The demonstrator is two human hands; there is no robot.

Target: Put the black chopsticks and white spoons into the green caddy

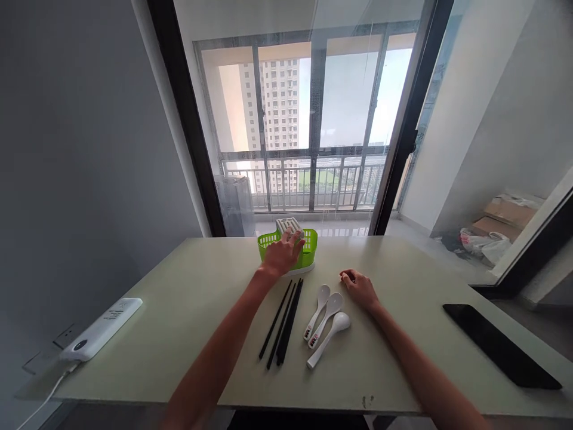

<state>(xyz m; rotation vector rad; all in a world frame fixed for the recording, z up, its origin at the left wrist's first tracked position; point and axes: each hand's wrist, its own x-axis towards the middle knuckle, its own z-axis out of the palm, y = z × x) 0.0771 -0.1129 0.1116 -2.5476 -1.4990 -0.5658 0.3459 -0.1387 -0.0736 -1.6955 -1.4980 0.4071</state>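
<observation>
— Green basket (308,258) near the far edge of the table (179,310), white base (305,270) underneath. Heavy or light?

— Probably light, tbh. Stiff thin plastic, maybe slippery, hardly fragile. Best grabbed by the rim, both ends.

— And the fingers?

— Left hand (280,257) bent over the pale slotted rack (286,223) up top; pinching or just touching, can't tell. Right hand (362,291) loosely curled, apparently nothing pinched, near white spoons (333,303) and black chopsticks (290,319).

— Anything murky?

— Basket's inside, mostly hidden. Forearms cut off below.
</observation>
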